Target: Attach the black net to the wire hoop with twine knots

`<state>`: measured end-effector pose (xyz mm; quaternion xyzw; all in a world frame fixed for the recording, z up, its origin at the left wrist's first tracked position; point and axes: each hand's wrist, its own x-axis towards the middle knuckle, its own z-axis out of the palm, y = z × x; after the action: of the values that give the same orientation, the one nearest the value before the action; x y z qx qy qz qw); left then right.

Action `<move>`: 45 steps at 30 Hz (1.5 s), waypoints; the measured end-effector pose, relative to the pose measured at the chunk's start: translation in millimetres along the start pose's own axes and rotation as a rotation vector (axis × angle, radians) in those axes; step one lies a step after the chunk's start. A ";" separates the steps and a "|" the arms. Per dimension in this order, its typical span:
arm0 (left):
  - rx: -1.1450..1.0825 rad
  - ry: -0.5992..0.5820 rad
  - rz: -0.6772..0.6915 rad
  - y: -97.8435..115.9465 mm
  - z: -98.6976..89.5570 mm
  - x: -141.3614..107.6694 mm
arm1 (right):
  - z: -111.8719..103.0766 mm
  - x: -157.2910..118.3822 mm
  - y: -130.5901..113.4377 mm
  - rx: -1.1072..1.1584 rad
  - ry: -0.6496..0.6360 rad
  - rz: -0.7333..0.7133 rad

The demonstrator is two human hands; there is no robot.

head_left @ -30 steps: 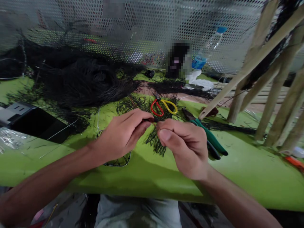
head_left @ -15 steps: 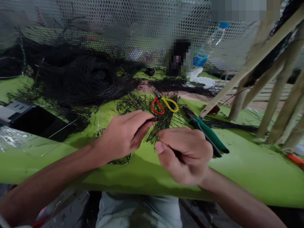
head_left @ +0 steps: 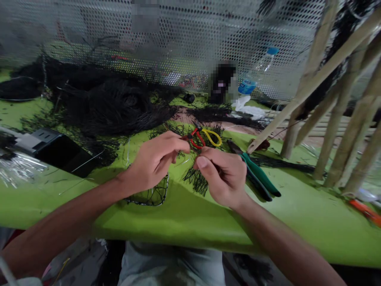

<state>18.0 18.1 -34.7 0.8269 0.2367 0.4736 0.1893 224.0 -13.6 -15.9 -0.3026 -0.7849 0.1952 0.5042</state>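
Note:
My left hand (head_left: 157,161) is closed in a pinch above the green tabletop, with a thin dark red strand (head_left: 186,137) at its fingertips. Close by, my right hand (head_left: 224,174) pinches something too small to make out. Scissors (head_left: 212,138) with one red and one yellow handle loop lie just beyond the fingers. A tuft of black bristly fibres (head_left: 197,180) sits at the left of my right hand. Under my left wrist is a small black wire frame (head_left: 162,200) strung with strands. Green-handled pliers (head_left: 258,176) rest right of my right hand.
Heaped black fibre (head_left: 113,103) covers the back left, near a black box-like device (head_left: 61,153) and silvery strips (head_left: 20,169). A perforated metal screen (head_left: 184,43) stands behind. A water bottle (head_left: 253,75), white tissue (head_left: 248,107) and wooden poles (head_left: 315,89) are at the right.
My right hand has moved up and left, and my left hand has shifted slightly up. More of the black tuft and wire frame shows. The whole view has shifted a little.

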 end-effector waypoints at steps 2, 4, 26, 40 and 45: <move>0.004 0.002 -0.023 5.0 -0.8 2.0 | 2.0 -1.9 -0.9 -0.013 -0.035 -0.002; -0.098 0.012 -0.100 10.2 -1.5 3.8 | 3.9 -2.9 0.3 -0.032 -0.091 -0.037; -0.675 -0.125 -0.526 22.5 -10.2 5.3 | 0.9 10.7 26.6 0.930 0.023 0.645; -0.726 -0.145 -0.451 20.4 -2.0 3.3 | -0.6 11.2 10.8 1.006 -0.027 0.668; -0.662 -0.103 -0.464 16.7 -1.0 -0.4 | -1.9 5.5 11.9 0.925 -0.050 0.582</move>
<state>20.5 4.3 -25.6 0.6686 0.2418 0.4269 0.5588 227.4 -1.1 -18.6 -0.2492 -0.5129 0.6586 0.4909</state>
